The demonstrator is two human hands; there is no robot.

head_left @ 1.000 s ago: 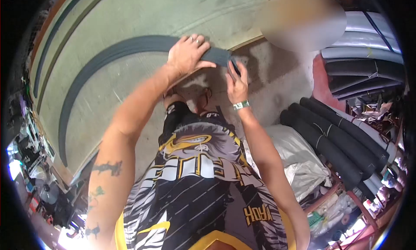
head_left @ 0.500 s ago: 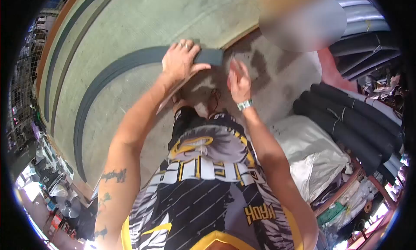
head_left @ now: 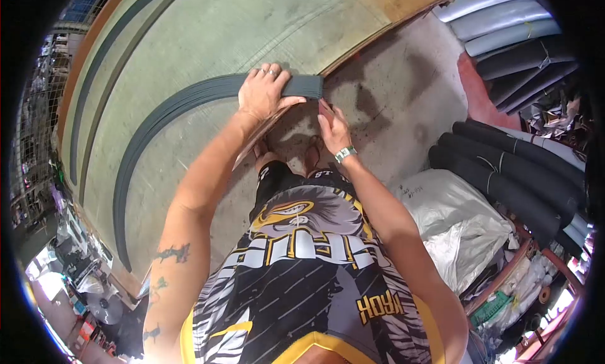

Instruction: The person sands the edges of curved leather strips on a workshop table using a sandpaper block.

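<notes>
A bundle of long dark grey strips (head_left: pixel 161 105) curves across the table (head_left: pixel 208 30), its near end sticking out past the table's edge. My left hand (head_left: pixel 261 93) presses down on the bundle close to that end, fingers over the top and thumb along the lower side. Just beyond the table edge, my right hand (head_left: pixel 334 129) is closed around a reddish, flat tool (head_left: pixel 325 109), whose tip is at the lower corner of the strips' end. The kind of tool is too small to tell.
Two thin curved strips (head_left: pixel 94 105) lie at the table's left side. Rolls of dark material (head_left: pixel 504 175) and a white sack (head_left: pixel 447 219) are on the right. More rolls (head_left: pixel 510 23) stand at the upper right. Wire mesh (head_left: pixel 47 68) borders the far left.
My right hand has moved left, bringing the reddish tool to the strips' end. A blurred area at the upper right is gone. My left hand stays on the bundle.
</notes>
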